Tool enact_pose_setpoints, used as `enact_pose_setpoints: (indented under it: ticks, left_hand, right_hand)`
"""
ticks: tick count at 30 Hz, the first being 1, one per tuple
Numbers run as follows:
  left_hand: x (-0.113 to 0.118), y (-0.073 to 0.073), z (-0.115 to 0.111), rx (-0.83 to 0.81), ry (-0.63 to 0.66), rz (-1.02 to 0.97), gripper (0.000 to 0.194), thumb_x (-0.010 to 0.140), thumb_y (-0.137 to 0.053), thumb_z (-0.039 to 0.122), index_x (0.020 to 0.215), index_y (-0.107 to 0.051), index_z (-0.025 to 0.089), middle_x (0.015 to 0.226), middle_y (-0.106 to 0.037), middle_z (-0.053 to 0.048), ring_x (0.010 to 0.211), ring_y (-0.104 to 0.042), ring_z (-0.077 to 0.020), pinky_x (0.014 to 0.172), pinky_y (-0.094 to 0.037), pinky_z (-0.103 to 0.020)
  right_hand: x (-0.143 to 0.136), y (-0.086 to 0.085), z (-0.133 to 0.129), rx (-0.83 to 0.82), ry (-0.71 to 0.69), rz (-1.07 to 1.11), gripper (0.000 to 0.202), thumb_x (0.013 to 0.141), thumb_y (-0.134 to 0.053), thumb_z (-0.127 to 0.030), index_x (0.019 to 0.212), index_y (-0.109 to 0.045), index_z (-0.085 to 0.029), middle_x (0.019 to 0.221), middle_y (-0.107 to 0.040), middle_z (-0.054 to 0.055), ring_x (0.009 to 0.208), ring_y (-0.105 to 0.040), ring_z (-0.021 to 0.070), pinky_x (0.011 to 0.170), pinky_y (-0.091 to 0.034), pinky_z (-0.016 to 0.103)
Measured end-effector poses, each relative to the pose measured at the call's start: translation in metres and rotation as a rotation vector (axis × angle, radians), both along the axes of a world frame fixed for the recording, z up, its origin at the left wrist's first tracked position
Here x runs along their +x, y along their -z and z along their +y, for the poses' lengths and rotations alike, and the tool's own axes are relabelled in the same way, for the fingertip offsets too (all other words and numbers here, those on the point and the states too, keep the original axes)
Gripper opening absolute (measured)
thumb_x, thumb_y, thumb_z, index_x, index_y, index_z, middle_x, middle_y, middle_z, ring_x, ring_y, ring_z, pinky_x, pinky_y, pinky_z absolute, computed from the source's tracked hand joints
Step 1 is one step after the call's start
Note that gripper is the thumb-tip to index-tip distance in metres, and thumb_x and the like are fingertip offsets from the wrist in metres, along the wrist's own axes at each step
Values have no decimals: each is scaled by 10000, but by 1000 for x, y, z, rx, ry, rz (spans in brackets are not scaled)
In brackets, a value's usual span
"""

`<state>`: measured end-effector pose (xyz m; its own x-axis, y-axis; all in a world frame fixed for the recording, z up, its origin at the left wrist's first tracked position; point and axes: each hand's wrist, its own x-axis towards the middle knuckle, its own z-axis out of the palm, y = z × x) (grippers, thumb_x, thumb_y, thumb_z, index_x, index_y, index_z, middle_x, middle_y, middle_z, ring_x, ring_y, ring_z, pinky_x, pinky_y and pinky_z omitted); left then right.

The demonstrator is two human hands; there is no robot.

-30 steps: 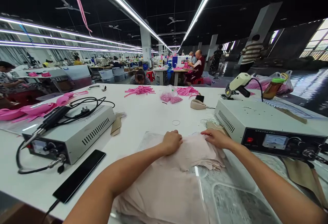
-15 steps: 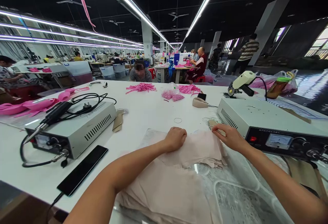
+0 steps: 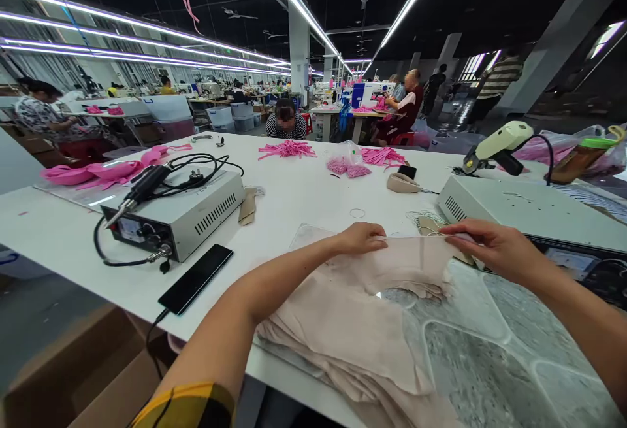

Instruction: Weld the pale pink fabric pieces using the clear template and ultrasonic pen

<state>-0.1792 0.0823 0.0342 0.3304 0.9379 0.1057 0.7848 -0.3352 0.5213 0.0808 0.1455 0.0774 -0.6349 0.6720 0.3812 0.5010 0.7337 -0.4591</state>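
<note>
Beige fabric [image 3: 411, 261] is stretched between my two hands, its upper edge drawn into a straight line. My left hand [image 3: 363, 238] is closed over that edge on the left. Thumb and fingers of my right hand [image 3: 487, 243] pinch the edge at its right end. A stack of beige fabric pieces [image 3: 343, 330] lies nearer to me, on a grey marbled mat [image 3: 490, 356]. Just beyond my right hand is a small tangle of thin pale loops [image 3: 426, 220] by a tan scrap. One single loop [image 3: 357, 213] lies further out.
A grey control box [image 3: 206, 209] with a cabled handpiece stands left, near a black phone [image 3: 196, 279]. Another box [image 3: 519, 202], with a cream-coloured handheld tool [image 3: 502, 144], stands right. Pink strips [image 3: 287, 149] and a bag of pink bits [image 3: 349, 161] lie at the back. People work beyond.
My right hand has moved right, pulling the top fabric's edge taut. My left hand now grips that edge instead of resting on the cloth. The camera view has shifted too.
</note>
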Motion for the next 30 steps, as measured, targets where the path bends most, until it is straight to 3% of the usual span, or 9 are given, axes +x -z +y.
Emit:
enact_pose_setpoints:
  ticks: [4, 7, 10, 13, 15, 19, 22, 26, 30]
  left_hand:
    - [-38, -15, -37, 37, -8, -12, 194, 869, -505, 261, 984, -606, 142, 905, -633, -36, 833, -550, -130, 800, -424, -236]
    - [-67, -17, -82, 125, 142, 55, 182, 871, -487, 236, 918, -652, 176, 820, -616, -40, 807, -545, -135, 938, -380, -290]
    - [-85, -16, -130, 71, 232, 162, 244, 867, -459, 196, 937, -686, 250, 840, -609, -32, 770, -557, -127, 1064, -275, -367]
    - [-91, -22, -164, -106, 278, 187, 258, 841, -489, 201, 934, -709, 299, 804, -619, -19, 708, -546, -124, 1050, -297, -362]
    - [-91, -32, -172, -211, 303, 154, 215, 822, -539, 241, 915, -722, 304, 755, -627, -16, 684, -542, -128, 982, -362, -328]
    - [-84, -48, -152, -294, 252, 72, 214, 855, -533, 311, 928, -724, 251, 787, -655, -35, 725, -575, -129, 765, -444, -241]
    - [-66, -43, -113, -164, 83, 79, 252, 890, -483, 299, 948, -709, 203, 885, -666, -44, 762, -596, -119, 726, -446, -217]
    - [-28, -17, -45, -82, -213, 182, 301, 909, -438, 260, 1136, -628, 203, 1221, -591, -47, 1071, -566, -155, 945, -413, -250]
    - [5, 10, 6, -112, -295, 240, 398, 900, -444, 336, 1224, -552, 133, 1298, -524, -130, 1170, -515, -248, 966, -421, -346]
  right_hand:
    - [1, 7, -51, 131, -130, 78, 229, 837, -559, -425, 815, -682, -233, 808, -666, 59, 637, -582, 134, 507, -431, 227]
    - [-3, 35, -102, 167, -287, 89, 151, 870, -528, -250, 912, -673, -261, 874, -666, 54, 665, -613, 126, 523, -466, 208]
    - [-8, 62, -144, 142, -437, 26, 228, 874, -479, -152, 960, -659, -263, 819, -647, 47, 687, -611, 133, 577, -492, 227]
    - [-7, 67, -159, -24, -558, -119, 220, 881, -467, -162, 909, -666, -253, 805, -638, 49, 701, -609, 134, 608, -505, 237]
    - [-4, 63, -150, -139, -549, -126, 208, 890, -469, -228, 888, -675, -251, 850, -651, 63, 756, -627, 151, 654, -523, 255]
    - [-1, 57, -85, -177, -147, 4, 246, 873, -491, -384, 831, -693, -251, 900, -688, 64, 824, -645, 200, 699, -530, 308]
    - [-10, 61, -19, -170, 158, -67, 263, 846, -484, -359, 947, -696, -240, 1024, -698, 63, 911, -645, 235, 799, -521, 369]
    - [-27, 73, 43, -169, 228, -139, 295, 834, -520, -282, 1071, -669, -187, 1099, -676, 113, 1047, -604, 293, 907, -473, 446]
    - [-34, 91, 65, -206, 193, -230, 249, 876, -560, -337, 1050, -629, -175, 1093, -640, 79, 990, -603, 208, 887, -484, 421]
